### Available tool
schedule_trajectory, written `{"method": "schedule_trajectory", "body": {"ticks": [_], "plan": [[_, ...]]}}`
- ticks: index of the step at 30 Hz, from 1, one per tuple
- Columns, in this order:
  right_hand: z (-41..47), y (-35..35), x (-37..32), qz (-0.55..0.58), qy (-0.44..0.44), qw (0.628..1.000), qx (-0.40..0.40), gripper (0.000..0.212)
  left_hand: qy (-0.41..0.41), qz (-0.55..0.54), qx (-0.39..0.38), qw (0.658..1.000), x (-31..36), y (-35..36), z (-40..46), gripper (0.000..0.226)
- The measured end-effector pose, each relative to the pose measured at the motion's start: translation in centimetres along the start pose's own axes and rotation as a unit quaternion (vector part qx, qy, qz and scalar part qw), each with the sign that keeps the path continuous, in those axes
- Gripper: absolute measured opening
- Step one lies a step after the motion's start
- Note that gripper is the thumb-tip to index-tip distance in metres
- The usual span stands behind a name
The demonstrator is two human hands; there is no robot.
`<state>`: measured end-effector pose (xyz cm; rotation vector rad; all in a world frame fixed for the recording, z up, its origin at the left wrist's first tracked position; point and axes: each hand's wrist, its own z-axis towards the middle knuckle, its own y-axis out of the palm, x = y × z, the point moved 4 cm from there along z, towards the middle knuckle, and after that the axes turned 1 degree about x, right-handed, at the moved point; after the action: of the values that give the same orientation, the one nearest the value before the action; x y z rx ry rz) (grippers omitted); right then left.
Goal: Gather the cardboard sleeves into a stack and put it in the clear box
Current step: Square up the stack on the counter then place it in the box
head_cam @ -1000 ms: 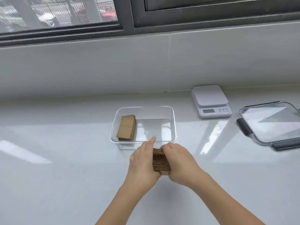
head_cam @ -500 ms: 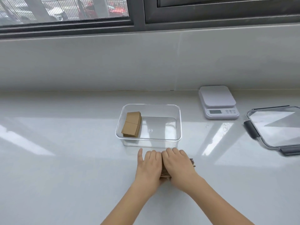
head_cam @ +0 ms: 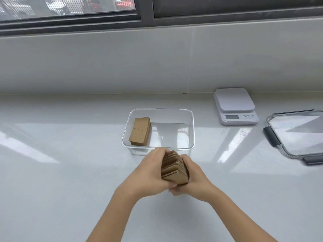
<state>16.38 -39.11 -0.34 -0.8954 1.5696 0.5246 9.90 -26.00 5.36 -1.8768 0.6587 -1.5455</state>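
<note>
A stack of brown cardboard sleeves [head_cam: 174, 169] stands on edge, squeezed between both my hands just in front of the clear box [head_cam: 190, 130]. My left hand [head_cam: 148, 173] grips its left side and my right hand [head_cam: 195, 179] grips its right side. The thumbs meet below the stack. Inside the clear box, another stack of cardboard sleeves [head_cam: 140, 131] lies against the left wall. The rest of the box floor is bare.
A white kitchen scale [head_cam: 235, 105] sits at the back right of the white counter. The box's clear lid [head_cam: 297, 133] with grey clips lies at the far right. A tiled wall and a window run along the back.
My hands had been pressing the sleeves flat on the counter. Now they hold the stack upright between them, slightly raised near the box's front wall.
</note>
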Motion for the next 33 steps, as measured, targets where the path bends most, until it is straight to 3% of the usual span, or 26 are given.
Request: {"method": "schedule_trajectory", "body": {"ticks": [7,12,20,23,25,29,31,33], "plan": [[1.2,0.4,1.3,-0.014,-0.035,0.999,0.032,0.062,0.053,0.225,0.002,0.973,2.5,1.9,1.7,0.057],[0.9,-0.1,3.5,-0.056,-0.001,0.997,0.048,0.065,0.045,0.242,0.002,0.969,1.6,4.4,2.3,0.086],[0.9,0.4,3.2,-0.06,-0.043,0.995,0.059,0.06,0.066,0.239,0.032,0.968,1.1,5.2,2.3,0.081],[0.7,0.0,1.5,-0.088,-0.07,0.992,0.049,0.053,0.084,0.186,0.053,0.977,0.6,4.0,2.1,0.077],[0.8,-0.6,0.1,-0.237,-0.114,0.963,0.049,0.05,0.093,0.131,0.094,0.983,-0.3,3.1,1.4,0.081],[1.3,0.3,-0.6,-0.567,-0.11,0.816,0.011,0.05,0.029,0.086,0.096,0.991,-3.7,4.5,-0.5,0.099],[1.5,1.3,0.3,-0.608,-0.071,0.79,-0.025,0.054,-0.007,0.119,0.05,0.992,-5.4,6.7,-0.9,0.109],[1.7,1.6,0.9,-0.601,-0.075,0.795,-0.029,0.062,-0.041,0.15,0.024,0.988,-6.8,8.1,-0.8,0.11]]}}
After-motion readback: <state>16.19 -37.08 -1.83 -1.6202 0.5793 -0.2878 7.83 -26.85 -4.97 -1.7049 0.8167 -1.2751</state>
